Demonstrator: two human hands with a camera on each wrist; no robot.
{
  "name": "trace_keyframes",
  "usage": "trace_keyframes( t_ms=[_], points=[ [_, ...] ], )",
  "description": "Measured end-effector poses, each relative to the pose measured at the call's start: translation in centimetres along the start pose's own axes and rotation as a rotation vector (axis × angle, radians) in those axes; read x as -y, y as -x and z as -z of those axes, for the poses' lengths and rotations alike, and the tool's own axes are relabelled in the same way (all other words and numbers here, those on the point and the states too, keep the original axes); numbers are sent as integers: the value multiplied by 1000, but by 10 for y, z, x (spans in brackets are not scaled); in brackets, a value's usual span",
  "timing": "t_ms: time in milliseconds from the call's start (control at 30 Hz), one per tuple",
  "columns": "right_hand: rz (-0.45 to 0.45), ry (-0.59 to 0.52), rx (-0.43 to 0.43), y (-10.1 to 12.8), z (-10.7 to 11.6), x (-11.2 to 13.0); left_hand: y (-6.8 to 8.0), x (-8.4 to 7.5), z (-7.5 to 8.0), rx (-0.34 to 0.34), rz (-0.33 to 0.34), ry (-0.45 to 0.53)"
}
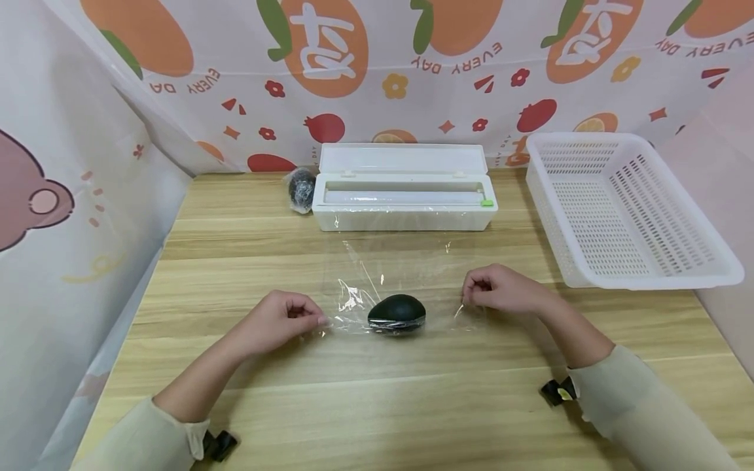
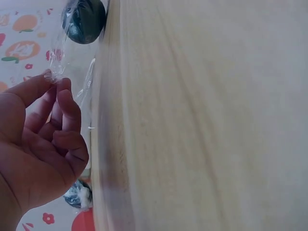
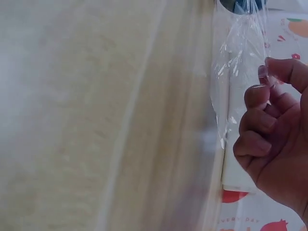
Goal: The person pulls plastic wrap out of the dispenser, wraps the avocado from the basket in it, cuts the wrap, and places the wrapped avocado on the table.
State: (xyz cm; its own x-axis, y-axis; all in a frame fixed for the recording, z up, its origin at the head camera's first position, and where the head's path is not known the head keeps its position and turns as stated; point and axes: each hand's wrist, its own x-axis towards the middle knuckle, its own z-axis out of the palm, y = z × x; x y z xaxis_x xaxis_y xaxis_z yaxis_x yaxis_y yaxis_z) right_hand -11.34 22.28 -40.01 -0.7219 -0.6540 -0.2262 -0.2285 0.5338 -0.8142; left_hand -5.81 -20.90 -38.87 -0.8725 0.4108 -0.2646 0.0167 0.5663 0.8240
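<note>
Your left hand (image 1: 281,320) and right hand (image 1: 501,289) each pinch an edge of the cling film (image 1: 400,275); the avocado (image 1: 397,313) at frame centre lies half-covered (wrapping unfinished, by my judgement).

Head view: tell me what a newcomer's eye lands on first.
The dark green oval avocado at the centre of the wooden table, lying under a clear plastic film sheet whose near corners the left hand and right hand pinch. Behind it sits an open white film dispenser box, with a white perforated plastic basket on the right.
</note>
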Motion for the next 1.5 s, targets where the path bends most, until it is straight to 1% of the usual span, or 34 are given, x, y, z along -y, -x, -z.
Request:
trace_keyframes(
  t_ms=[133, 200, 267, 333, 400, 467, 567, 667, 767, 867, 967, 1033, 1100, 1167, 1233, 1267, 1300, 1367, 1433, 1500],
  points=[
    [-48, 17, -16, 0, 3, 1, -2, 0, 0, -20, 30, 20],
    [-40, 24, -51, 1, 3, 4, -3, 0, 0, -26, 38, 30],
    [4, 54, -120, 2, 0, 12, -4, -1, 0, -26, 51, 47],
    [75, 129, -181, 1, -6, 25, -4, -1, -1, -19, 50, 60],
    [146, 241, -208, -3, -16, 41, -4, -2, -2, -16, 55, 71],
    [216, 361, -194, -10, -29, 55, -4, -2, -3, -18, 67, 81],
    [260, 468, -136, -21, -46, 69, -3, -2, -3, -23, 74, 89],
    [268, 475, -104, -29, -55, 73, -3, -2, -4, -26, 77, 94],
    [257, 424, -94, -33, -57, 72, -2, -1, -3, -27, 79, 84],
    [236, 367, -84, -35, -55, 70, -1, -2, -1, -45, 82, 23],
    [224, 335, -78, -38, -52, 69, 0, -5, 2, -98, 74, -77],
    [222, 314, -68, -40, -51, 69, 1, -10, 2, -160, 52, -144],
    [222, 299, -55, -43, -49, 69, 2, -17, 2, -234, -7, -207],
    [213, 282, -42, -45, -48, 70, 3, -30, -2, -289, -99, -275],
    [196, 265, -33, -47, -46, 70, 0, -44, -7, -304, -208, -329],
    [193, 258, -30, -48, -46, 70, -2, -51, -11, -297, -255, -354],
    [189, 251, -25, -49, -46, 70, -4, -57, -14, -280, -285, -374],
    [181, 237, -20, -50, -44, 69, -15, -67, -24, -223, -328, -399],
    [188, 230, -14, -51, -43, 68, -24, -73, -32, -163, -334, -416],
    [197, 227, -5, -53, -42, 67, -33, -76, -39, -116, -321, -429]
  ],
)
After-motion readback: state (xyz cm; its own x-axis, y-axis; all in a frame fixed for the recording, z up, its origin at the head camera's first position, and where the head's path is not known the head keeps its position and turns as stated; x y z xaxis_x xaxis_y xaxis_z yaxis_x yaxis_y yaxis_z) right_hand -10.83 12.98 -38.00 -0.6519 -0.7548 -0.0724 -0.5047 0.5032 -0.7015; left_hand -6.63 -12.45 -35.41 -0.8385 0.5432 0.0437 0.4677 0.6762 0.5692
